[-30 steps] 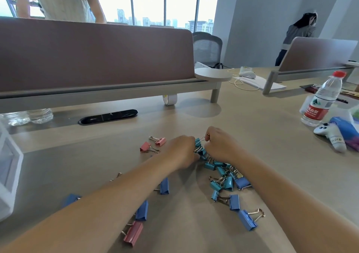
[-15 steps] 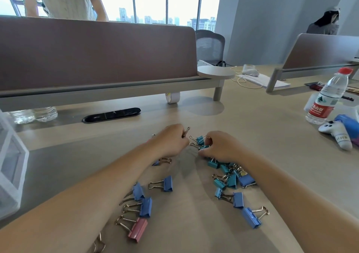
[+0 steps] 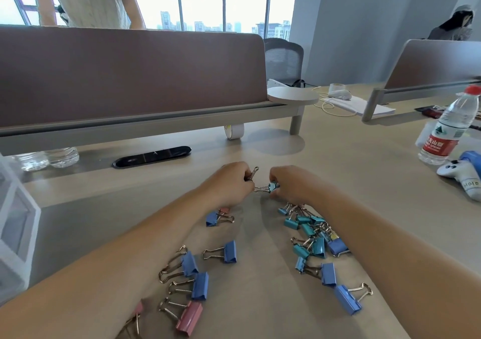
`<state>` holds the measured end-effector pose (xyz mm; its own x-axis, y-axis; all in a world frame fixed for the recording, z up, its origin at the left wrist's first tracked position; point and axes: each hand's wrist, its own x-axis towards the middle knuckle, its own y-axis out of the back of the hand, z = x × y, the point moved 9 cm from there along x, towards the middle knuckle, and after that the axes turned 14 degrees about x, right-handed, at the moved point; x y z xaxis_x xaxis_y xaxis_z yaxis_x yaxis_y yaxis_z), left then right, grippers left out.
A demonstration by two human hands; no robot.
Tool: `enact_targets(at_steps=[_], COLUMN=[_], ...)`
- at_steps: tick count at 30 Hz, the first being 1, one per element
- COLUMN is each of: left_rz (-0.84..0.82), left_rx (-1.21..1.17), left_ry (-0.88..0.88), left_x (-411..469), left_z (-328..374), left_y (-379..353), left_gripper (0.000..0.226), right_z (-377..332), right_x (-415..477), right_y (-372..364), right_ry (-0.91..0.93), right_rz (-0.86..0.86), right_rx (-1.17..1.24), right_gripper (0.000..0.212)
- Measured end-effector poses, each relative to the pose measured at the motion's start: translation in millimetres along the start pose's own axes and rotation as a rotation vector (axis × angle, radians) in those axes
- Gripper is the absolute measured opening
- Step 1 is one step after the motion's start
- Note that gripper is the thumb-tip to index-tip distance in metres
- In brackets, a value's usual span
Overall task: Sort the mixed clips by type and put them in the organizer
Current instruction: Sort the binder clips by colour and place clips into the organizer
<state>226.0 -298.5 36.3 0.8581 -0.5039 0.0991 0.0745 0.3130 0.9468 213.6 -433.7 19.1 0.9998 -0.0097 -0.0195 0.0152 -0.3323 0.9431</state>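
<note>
1 teal clip (image 3: 273,186) in right hand (image 3: 294,185), 7 blue clips (image 3: 230,251) loose

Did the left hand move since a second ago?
Yes. The left hand moved forward and a bit left, closer to the black cable slot.

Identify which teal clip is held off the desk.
The small teal clip pinched by the right hand, handles pointing at the left hand; other teal clips lie heaped on the desk.

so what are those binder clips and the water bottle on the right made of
Binder clips: probably painted sheet steel, smooth blue, teal or pink bodies with shiny bare wire handles. Water bottle: thin clear plastic, see-through, red cap, printed label.
</note>
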Motion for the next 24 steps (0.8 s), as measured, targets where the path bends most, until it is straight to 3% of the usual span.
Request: enact_targets(at_steps=[6, 16, 24], left_rz=[-0.022, -0.042, -0.053], left_rx=[-0.029, -0.064, -0.073], left_ry=[0.001, 0.019, 0.023], left_x=[-5, -30, -39], left_z=[-3, -7, -3], left_y=[-1, 11, 20], left_gripper=[0.015, 0.017, 0.018], right_z=[0, -4, -20], right_x=[0, -16, -24], right_y=[-9, -12, -10], right_ry=[0.008, -0.043, -0.072], right_rz=[-0.035, -0.076, -0.057], right_rx=[-0.093, -0.151, -0.106], right_gripper=[0.026, 0.043, 0.034])
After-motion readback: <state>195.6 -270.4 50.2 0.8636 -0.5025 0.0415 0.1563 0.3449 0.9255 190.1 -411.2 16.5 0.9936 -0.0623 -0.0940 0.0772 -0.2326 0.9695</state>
